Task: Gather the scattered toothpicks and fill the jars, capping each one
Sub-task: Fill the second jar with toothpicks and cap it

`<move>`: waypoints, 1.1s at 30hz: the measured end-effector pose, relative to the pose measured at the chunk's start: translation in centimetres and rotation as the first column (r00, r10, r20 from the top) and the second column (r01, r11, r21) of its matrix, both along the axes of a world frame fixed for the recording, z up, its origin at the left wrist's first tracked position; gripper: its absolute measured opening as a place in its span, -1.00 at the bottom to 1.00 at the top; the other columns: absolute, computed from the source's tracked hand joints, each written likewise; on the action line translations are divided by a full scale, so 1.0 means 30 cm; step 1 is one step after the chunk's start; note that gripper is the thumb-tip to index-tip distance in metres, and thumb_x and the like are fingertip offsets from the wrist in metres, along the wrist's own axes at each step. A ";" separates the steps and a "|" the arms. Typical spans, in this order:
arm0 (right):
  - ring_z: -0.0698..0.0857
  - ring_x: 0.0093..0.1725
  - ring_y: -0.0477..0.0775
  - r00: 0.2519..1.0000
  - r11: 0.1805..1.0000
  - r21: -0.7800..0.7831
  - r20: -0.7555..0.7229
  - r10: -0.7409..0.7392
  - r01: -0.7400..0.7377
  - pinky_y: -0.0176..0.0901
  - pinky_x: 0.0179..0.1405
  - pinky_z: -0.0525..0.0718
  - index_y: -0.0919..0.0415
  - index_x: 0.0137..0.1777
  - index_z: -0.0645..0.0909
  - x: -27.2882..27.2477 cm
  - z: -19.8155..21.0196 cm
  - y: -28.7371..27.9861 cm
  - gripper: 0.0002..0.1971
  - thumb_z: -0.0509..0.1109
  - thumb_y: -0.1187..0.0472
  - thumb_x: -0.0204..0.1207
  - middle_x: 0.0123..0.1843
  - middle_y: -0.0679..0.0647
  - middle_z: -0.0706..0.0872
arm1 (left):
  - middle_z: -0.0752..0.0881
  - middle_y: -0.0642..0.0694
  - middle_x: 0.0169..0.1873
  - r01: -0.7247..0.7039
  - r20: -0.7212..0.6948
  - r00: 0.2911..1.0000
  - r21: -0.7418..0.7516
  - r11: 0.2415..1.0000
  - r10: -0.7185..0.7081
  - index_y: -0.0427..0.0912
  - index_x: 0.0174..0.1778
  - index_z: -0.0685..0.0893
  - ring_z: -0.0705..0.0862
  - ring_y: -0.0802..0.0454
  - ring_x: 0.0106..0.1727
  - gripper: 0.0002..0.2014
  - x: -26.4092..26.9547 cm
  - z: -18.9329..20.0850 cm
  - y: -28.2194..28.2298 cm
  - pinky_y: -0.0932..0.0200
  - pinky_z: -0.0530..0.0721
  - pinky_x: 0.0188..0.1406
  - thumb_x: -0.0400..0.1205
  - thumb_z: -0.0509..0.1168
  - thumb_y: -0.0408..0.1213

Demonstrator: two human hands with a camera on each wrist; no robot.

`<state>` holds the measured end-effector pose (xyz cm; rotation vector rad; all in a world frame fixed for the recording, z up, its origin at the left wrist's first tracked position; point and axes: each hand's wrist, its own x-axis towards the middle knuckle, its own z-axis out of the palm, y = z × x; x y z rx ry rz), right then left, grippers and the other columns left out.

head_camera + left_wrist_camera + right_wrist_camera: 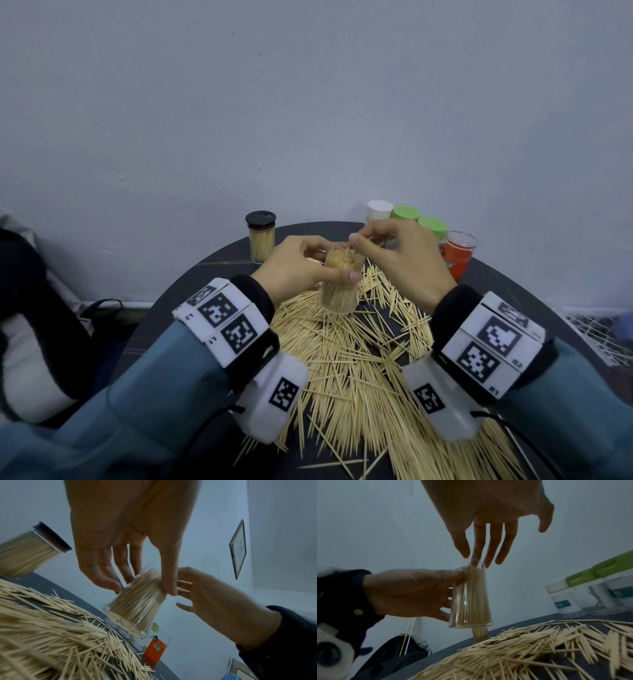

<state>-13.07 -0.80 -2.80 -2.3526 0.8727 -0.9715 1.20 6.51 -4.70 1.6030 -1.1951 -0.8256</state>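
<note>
Found loose toothpicks [359,377] heaped thick across the near half of the dark counter [212,274], criss-crossed and overlapping. Judged them feather-light, stiff yet thin enough to snap, sharp at the ends and apt to roll or splay. Thought them best taken as a small aligned bundle pinched round the middle, not fished up singly by the tips. Just beyond the heap, held a clear open jar [339,291] in the air above the toothpicks, slightly tilted and already packed close to full with upright sticks. Wrapped the left hand [294,270] round its side, thumb on the near wall and fingers curled round the far wall. Poised the right hand [404,260] over the jar's mouth, thumb and forefinger closed on what looked like a toothpick or two, the other fingers loosely spread. Reckoned the jar light, hard and smooth-walled, so somewhat slippery. Judged a firm wrap around the middle safer than a hold at the rim, which had to stay free for feeding sticks in. Farther off on the left, noted a full jar with a black lid [261,236] standing upright. At the far right edge, made out a cluster of jars with a white lid [379,209] and green lids [406,212], and an orange jar [459,253] beside them.
</note>
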 end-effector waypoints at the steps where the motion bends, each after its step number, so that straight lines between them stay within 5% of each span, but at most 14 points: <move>1: 0.66 -0.13 -0.15 1.000 1.000 -0.010 0.015 -0.007 0.007 0.26 0.24 0.49 -0.09 -0.27 0.68 0.000 0.002 0.001 -0.83 0.34 -0.05 0.50 -0.24 -0.22 0.72 | 0.73 -0.02 0.01 -0.005 -0.004 1.000 -0.001 1.000 0.005 -0.13 0.08 0.72 0.67 0.05 0.12 -0.60 0.001 0.000 -0.001 0.09 0.68 0.06 0.34 0.58 -0.19; 4: 0.63 -0.04 -0.15 0.999 1.000 -0.027 0.038 0.000 0.001 0.22 0.25 0.48 0.00 -0.10 0.77 -0.004 0.011 0.003 -0.74 0.26 -0.02 0.58 -0.09 -0.20 0.73 | 0.72 -0.02 -0.01 -0.020 -0.022 1.000 -0.003 1.000 0.020 -0.13 0.09 0.72 0.67 0.04 0.12 -0.59 0.004 -0.001 -0.003 0.04 0.69 0.11 0.33 0.58 -0.20; 8: 0.61 0.15 -0.09 0.997 0.999 -0.023 -0.062 0.045 -0.046 0.23 0.33 0.43 0.05 -0.14 0.80 -0.002 0.001 0.001 -0.64 0.20 -0.04 0.62 0.05 -0.21 0.69 | 0.74 -0.04 0.03 -0.025 -0.036 0.999 -0.005 1.000 0.025 -0.12 0.09 0.72 0.68 0.02 0.14 -0.58 0.005 -0.001 -0.001 0.00 0.69 0.15 0.31 0.59 -0.20; 12: 0.64 0.08 -0.15 1.000 1.000 -0.016 0.009 0.022 -0.021 0.16 0.32 0.46 -0.02 -0.04 0.78 -0.012 0.010 -0.007 -0.66 0.16 -0.07 0.63 0.02 -0.16 0.73 | 0.75 -0.04 0.00 -0.036 -0.028 0.999 -0.011 0.999 0.035 -0.12 0.08 0.71 0.69 0.03 0.11 -0.57 0.004 0.000 -0.004 0.02 0.69 0.13 0.30 0.59 -0.18; 16: 0.58 0.00 -0.36 0.996 0.996 0.032 0.006 0.089 -0.089 -0.54 0.09 0.43 0.00 0.01 0.77 -0.046 0.023 -0.020 -0.67 0.16 -0.03 0.64 0.07 -0.13 0.73 | 0.75 -0.02 0.02 -0.027 0.000 1.000 -0.009 1.000 0.027 -0.10 0.11 0.71 0.68 0.05 0.11 -0.56 -0.004 0.002 -0.006 0.04 0.68 0.11 0.31 0.58 -0.16; 20: 0.61 0.15 -0.18 0.981 0.988 0.044 -0.122 0.150 -0.145 -0.21 0.20 0.53 0.06 0.02 0.78 -0.067 0.003 -0.017 -0.63 0.14 -0.04 0.64 0.17 -0.10 0.71 | 0.73 0.01 0.00 -0.011 0.035 0.999 -0.011 1.000 0.011 -0.09 0.08 0.72 0.68 0.08 0.10 -0.59 -0.022 0.002 0.001 0.05 0.70 0.09 0.32 0.58 -0.17; 23: 0.62 0.13 -0.17 0.987 0.984 0.092 -0.035 0.157 -0.153 -0.37 0.09 0.51 0.07 0.05 0.76 -0.102 0.013 -0.024 -0.65 0.14 0.00 0.65 0.13 -0.08 0.73 | 0.73 0.03 -0.03 -0.003 0.067 0.998 -0.016 1.000 0.004 -0.09 0.09 0.72 0.68 0.08 0.09 -0.57 -0.043 0.009 0.005 0.02 0.70 0.12 0.31 0.59 -0.15; 26: 0.65 0.06 -0.13 0.998 0.991 0.116 0.001 0.065 -0.065 -0.21 0.06 0.50 0.04 -0.01 0.76 -0.171 0.022 -0.063 -0.67 0.16 -0.01 0.65 0.05 -0.06 0.75 | 0.73 0.02 -0.02 0.008 0.087 0.996 -0.023 1.000 -0.006 -0.08 0.06 0.73 0.68 0.06 0.10 -0.55 -0.079 0.017 -0.001 -0.11 0.63 0.25 0.26 0.60 -0.11; 30: 0.65 0.15 0.00 0.923 0.988 0.108 -0.379 -0.062 0.110 -0.09 0.24 0.52 0.00 0.16 0.66 -0.303 -0.016 -0.185 -0.79 0.29 0.06 0.59 0.11 0.00 0.73 | 0.72 0.08 -0.09 0.049 0.090 0.995 -0.033 0.998 -0.046 -0.08 0.05 0.74 0.66 0.08 0.05 -0.56 -0.152 0.034 -0.024 -0.16 0.58 0.30 0.25 0.60 -0.12; 33: 0.57 0.33 0.10 0.768 0.969 0.162 -0.639 -0.039 0.184 -0.24 0.27 0.45 0.06 0.42 0.45 -0.400 -0.061 -0.247 -0.55 0.39 0.18 0.53 0.36 0.10 0.58 | 0.71 0.08 -0.09 0.074 0.108 0.992 -0.059 0.995 -0.068 -0.03 0.12 0.70 0.65 0.07 0.08 -0.56 -0.217 0.053 -0.052 -0.17 0.56 0.32 0.33 0.58 -0.17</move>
